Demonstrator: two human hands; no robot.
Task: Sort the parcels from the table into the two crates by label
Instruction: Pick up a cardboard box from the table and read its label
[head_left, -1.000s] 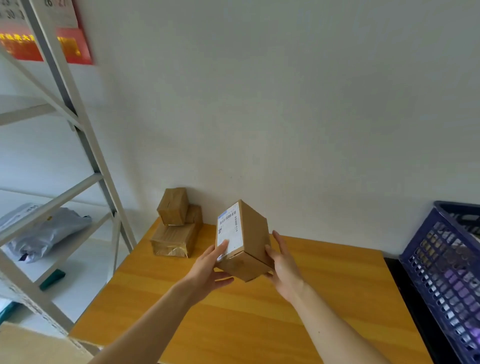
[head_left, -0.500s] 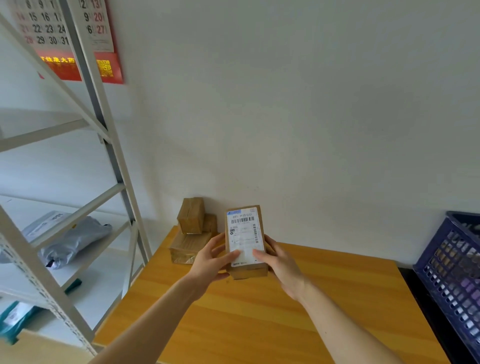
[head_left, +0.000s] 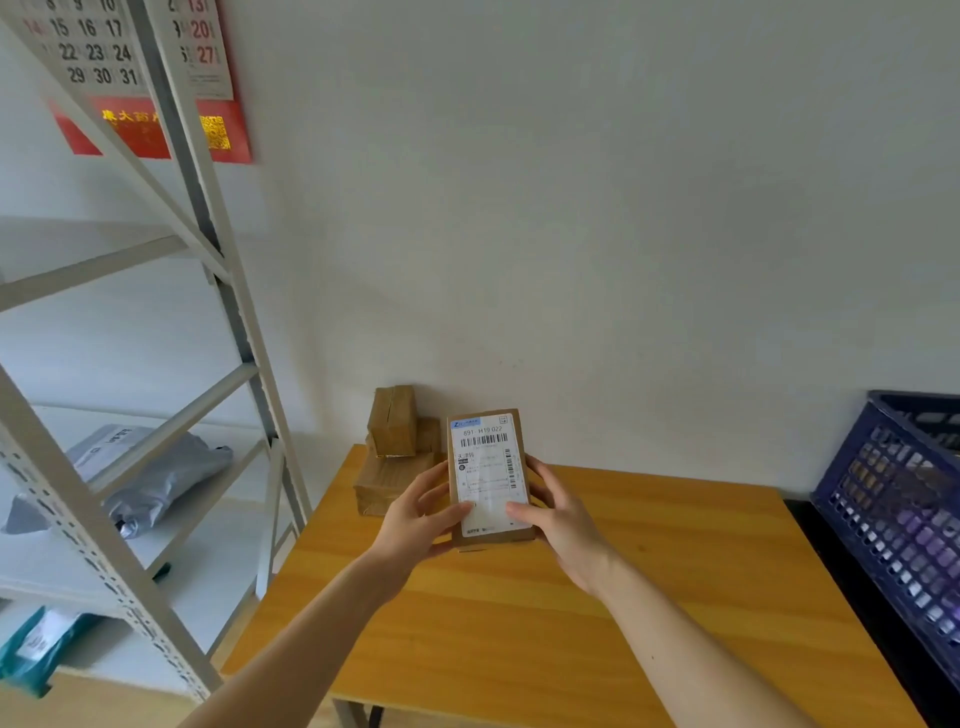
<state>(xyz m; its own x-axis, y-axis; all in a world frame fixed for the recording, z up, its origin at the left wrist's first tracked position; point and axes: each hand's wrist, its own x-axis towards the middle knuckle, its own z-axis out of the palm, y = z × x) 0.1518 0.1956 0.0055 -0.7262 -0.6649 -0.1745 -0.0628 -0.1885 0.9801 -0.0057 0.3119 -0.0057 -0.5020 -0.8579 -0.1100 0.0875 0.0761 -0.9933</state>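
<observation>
On the far left a grey metal shelving rack (head_left: 236, 332) carries a crumpled grey plastic mailer bag (head_left: 156, 478); neither looks part of the step in hand. At the far left corner of the orange wooden counter (head_left: 571, 649), against the wall, a small stack of brown taped cardboard parcels (head_left: 392, 452) waits unsorted. Just right of it, raised above the counter, the left hand (head_left: 415, 514) grips the left edge of a flat brown cardboard parcel (head_left: 488, 538), thumb laid across its front. The parcel stands upright with its white printed label (head_left: 485, 467) turned to the camera. The right hand (head_left: 563, 525) grips the opposite edge, thumb on the label's lower corner.

The step appears to be reading the label to choose a destination. At the right edge, beside the counter, stands a dark blue lattice plastic crate (head_left: 893, 519); the second crate is out of view. The next move calls for settling which crate the label matches, then carrying the parcel there and lowering it in over the rim.
</observation>
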